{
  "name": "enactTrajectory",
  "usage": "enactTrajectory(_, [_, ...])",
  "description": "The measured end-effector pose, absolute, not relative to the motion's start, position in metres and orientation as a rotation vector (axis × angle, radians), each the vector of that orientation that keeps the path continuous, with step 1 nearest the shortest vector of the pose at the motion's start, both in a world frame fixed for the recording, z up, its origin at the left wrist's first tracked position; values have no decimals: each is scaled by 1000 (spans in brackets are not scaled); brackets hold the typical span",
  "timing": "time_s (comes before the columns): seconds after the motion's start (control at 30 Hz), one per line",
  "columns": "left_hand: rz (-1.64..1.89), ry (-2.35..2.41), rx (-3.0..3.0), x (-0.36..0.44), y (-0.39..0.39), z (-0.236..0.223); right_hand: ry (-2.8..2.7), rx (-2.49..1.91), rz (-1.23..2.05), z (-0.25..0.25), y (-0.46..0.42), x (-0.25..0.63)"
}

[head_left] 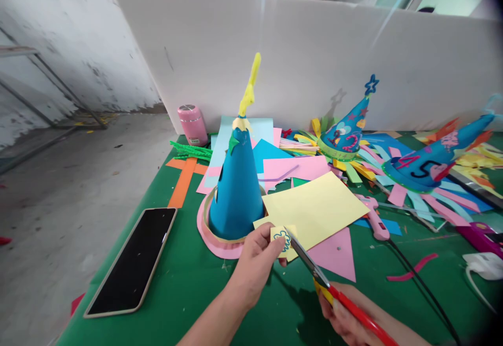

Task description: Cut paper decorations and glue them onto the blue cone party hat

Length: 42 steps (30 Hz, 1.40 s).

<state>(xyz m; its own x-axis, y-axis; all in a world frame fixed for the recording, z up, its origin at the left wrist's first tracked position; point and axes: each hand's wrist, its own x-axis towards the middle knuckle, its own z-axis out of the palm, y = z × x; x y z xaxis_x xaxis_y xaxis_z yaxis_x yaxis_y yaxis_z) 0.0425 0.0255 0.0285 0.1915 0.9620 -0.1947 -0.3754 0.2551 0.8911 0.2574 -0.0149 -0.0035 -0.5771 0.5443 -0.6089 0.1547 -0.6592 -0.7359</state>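
Note:
My left hand (251, 270) pinches a small piece of pale yellow paper (275, 233) with a blue outline drawn on it. Scissors (307, 258) with red and yellow handles sit in my right hand (349, 312), their blades reaching to the right edge of that paper. Whether the blades are parted there I cannot tell. Just behind my left hand a blue paper cone hat (238, 189) stands upright on a pink brim (203, 233), topped by a fuzzy yellow stem (250, 92). A larger pale yellow sheet (318, 207) lies beyond the scissors.
A phone (133, 262) lies at the table's left edge. Behind are a pink bottle (192, 125), green pipe cleaners (191, 151) and coloured sheets. Two decorated cone hats (346, 131) stand or lean at right, near a pink glue gun (376, 220) with its black cord and a white plug (485, 265).

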Motion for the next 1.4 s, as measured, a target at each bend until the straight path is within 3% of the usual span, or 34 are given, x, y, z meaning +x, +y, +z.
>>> enactTrajectory(0.37, [1090,890,873,39,28,29,-1157,-1422,2186,3,-26,254])
enactTrajectory(1.1, [1087,869,846,36,30,27,-1001,-1255,2322,19,-17,249])
enactTrajectory(1.4, [1096,858,682,41,29,30,-1184,-1287,2104,26,-16,231])
